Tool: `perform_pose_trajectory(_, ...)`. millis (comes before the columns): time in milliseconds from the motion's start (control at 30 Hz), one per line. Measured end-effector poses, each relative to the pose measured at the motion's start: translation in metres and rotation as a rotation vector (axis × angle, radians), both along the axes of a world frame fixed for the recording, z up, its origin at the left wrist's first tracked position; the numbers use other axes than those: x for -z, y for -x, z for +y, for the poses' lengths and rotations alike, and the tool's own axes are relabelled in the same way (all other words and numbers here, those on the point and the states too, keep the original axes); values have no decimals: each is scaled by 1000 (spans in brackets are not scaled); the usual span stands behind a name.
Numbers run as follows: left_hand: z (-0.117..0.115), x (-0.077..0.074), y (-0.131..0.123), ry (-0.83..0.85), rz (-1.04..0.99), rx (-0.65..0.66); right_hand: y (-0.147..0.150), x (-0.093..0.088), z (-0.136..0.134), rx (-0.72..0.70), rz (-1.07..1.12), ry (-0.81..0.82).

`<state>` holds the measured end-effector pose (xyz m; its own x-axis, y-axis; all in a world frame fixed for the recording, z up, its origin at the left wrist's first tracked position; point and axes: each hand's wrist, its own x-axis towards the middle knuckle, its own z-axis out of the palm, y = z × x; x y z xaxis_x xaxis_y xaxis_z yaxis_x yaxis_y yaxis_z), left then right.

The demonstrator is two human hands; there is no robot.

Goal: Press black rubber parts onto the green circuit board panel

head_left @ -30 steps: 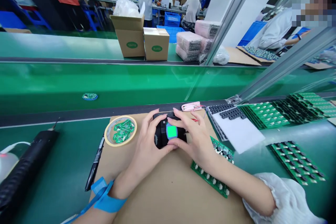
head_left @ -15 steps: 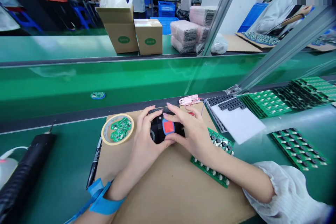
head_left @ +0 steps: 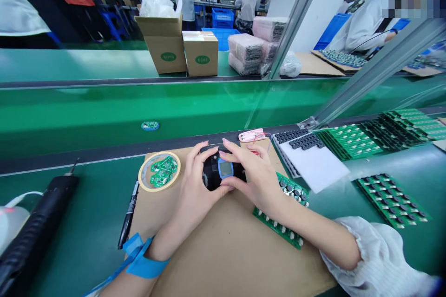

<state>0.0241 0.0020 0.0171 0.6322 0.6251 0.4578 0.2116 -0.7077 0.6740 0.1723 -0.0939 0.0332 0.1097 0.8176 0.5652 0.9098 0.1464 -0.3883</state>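
Note:
Between my two hands is a black device (head_left: 211, 172) with a small blue-framed screen (head_left: 226, 169), grey at this moment. My left hand (head_left: 195, 181) grips its left side, fingers over the far edge and thumb at the near edge. On the right side, my right hand (head_left: 259, 178) holds it the same way, covering that end. The device rests on or just over a brown cardboard sheet (head_left: 223, 250); I cannot tell which. Just beyond my right hand lies a pink shell (head_left: 251, 135) with thin red and blue wires. A green circuit board panel (head_left: 278, 229) lies partly under my right forearm.
A tape roll (head_left: 142, 177) holds small green boards (head_left: 163, 171). Left of the cardboard are a black marker (head_left: 127, 216) and a black electric screwdriver (head_left: 42, 213). Board panels (head_left: 392, 199) stand right. A small board (head_left: 150, 125) lies on the green conveyor (head_left: 87, 111); a metal post (head_left: 299, 18) rises behind.
The device's screen has turned from red to grey. Along the conveyor, the small board has shifted right. Both hands keep their hold, and the view has moved slightly.

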Motion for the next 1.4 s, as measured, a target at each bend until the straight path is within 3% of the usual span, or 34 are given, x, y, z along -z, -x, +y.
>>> perform_pose_trajectory(133,0,2,2,6,-21,25,6,-8,-7,-28,-93,-34)
perform_pose_trajectory(233,-2,1,4,35,-39,38,0,-25,-10,-26,-150,-74)
perform_pose_trajectory(300,-3,1,5,75,-27,43,-16,-39,1,16,-109,-68)
perform_pose_trajectory(400,-4,0,7,132,-5,52,-53,-52,43,103,12,70)
perform_pose_trajectory(467,-5,0,8,157,-8,52,-78,-48,81,198,102,278)
perform_pose_trajectory(567,-5,3,9,186,-21,52,-105,-28,125,266,95,400)
perform_pose_trajectory(733,-6,7,8,216,-30,61,-111,1,151,306,-46,449)
perform_pose_trajectory(800,-6,7,8,219,-39,62,-99,2,158,218,-120,443)
perform_pose_trajectory(967,-6,7,10,233,-37,59,-47,-2,191,-241,-249,535)
perform_pose_trajectory(1067,-6,8,11,225,-34,66,-28,-1,204,-345,-273,564)
perform_pose_trajectory(1167,-6,9,11,219,-37,71,-30,-10,200,-332,-258,542)
perform_pose_trajectory(1233,-6,9,10,221,-41,70,-39,-26,185,-274,-231,489)
perform_pose_trajectory(1333,-6,8,9,215,-49,66,-49,-59,141,-196,-170,374)
perform_pose_trajectory(1400,-5,7,9,200,-52,62,-49,-79,102,-251,-87,310)
